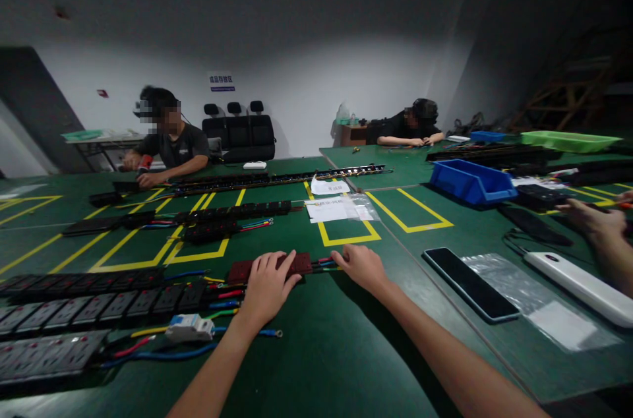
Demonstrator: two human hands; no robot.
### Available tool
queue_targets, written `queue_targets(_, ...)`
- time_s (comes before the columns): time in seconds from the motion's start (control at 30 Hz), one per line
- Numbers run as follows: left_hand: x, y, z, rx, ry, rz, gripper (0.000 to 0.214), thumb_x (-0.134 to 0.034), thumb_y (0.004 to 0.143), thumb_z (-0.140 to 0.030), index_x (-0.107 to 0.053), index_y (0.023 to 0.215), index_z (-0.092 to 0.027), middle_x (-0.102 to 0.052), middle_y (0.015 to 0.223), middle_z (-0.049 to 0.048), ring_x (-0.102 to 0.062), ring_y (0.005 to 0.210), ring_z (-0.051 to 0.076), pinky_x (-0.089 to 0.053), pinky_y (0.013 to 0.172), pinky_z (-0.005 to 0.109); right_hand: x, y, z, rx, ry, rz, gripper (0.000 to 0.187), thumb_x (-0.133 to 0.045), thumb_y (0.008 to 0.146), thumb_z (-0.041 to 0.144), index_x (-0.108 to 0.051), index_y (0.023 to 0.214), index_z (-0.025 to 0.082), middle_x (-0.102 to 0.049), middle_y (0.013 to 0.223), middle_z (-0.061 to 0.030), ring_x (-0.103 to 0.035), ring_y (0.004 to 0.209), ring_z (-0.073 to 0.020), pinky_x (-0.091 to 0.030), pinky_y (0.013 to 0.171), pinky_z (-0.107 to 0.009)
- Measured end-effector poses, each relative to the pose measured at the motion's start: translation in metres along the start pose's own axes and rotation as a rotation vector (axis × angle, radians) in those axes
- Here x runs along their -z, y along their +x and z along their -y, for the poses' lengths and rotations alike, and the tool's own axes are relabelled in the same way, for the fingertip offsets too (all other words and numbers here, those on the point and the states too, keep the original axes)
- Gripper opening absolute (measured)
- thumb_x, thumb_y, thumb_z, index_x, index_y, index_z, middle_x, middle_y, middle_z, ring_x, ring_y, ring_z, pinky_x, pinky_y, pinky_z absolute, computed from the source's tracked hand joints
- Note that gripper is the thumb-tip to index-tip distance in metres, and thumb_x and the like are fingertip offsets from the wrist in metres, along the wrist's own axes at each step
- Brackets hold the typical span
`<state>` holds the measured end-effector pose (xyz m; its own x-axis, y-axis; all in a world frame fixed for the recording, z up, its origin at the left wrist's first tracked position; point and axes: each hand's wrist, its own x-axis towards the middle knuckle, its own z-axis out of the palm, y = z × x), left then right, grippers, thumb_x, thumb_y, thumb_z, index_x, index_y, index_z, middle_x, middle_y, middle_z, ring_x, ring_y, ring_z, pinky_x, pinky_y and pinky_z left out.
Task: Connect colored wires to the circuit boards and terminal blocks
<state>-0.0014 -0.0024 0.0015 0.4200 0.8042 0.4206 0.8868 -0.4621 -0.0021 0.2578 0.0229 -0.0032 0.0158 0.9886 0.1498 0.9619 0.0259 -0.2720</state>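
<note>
Green tabletop (pixel 316 332), marked with yellow tape (pixel 351 241), stretches toward a pale, dim wall (pixel 297 95). Directly beneath the left hand (pixel 270 279) lies a dark red block (pixel 239 271), its long axis running left to right; that hand is the nearer, touching it with fingers splayed across its top. Coloured wires (pixel 324 264) leave the block's right end toward the right hand (pixel 363 266), whose fingers curl beside them; whether they pinch the wires, I cannot tell.
</note>
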Motion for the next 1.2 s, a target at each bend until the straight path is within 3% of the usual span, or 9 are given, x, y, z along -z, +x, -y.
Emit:
queue_targets(0.27,0.001,0.0,-0.001,0.0,0.001,0.014,0.05,-0.051,0.099,-0.048,-0.052,0.144,-0.025,-0.062,0.126,0.0106,-0.053,0.118,0.028,-0.043,0.102,0.047,-0.001,-0.002,0.003,0.017,0.037,-0.101,0.038,-0.054,0.096,0.05,-0.061,0.073,0.021,-0.065,0.07,-0.0022,-0.057,0.066,-0.0144,-0.02,0.056,-0.027)
queue_targets(0.57,0.001,0.0,0.0,0.008,-0.01,0.022,0.051,-0.052,0.099,-0.048,-0.052,0.144,-0.025,-0.061,0.128,0.0102,-0.052,0.12,0.027,-0.042,0.103,0.046,0.0,-0.001,0.002,-0.02,-0.067,0.036,0.05,-0.041,0.1,0.055,-0.068,0.077,0.02,-0.072,0.081,-0.0087,-0.065,0.07,-0.0199,-0.025,0.057,-0.027)
queue_targets(0.97,0.003,0.0,-0.002,0.014,-0.007,0.029,0.051,-0.053,0.098,-0.047,-0.052,0.144,-0.024,-0.061,0.129,0.0108,-0.053,0.12,0.028,-0.043,0.103,0.048,-0.005,-0.001,0.0,0.042,0.226,-0.187,0.044,-0.041,0.102,0.047,-0.06,0.071,0.021,-0.067,0.071,-0.0035,-0.059,0.066,-0.015,-0.023,0.057,-0.027)
queue_targets(1.2,0.002,0.001,-0.002,-0.002,0.015,0.018,0.051,-0.056,0.097,-0.046,-0.053,0.143,-0.023,-0.063,0.127,0.0109,-0.053,0.119,0.028,-0.043,0.102,0.047,-0.009,0.002,-0.004,0.057,0.241,-0.19,0.045,-0.041,0.101,0.044,-0.06,0.068,0.02,-0.066,0.069,-0.0041,-0.056,0.063,-0.0145,-0.021,0.057,-0.028)
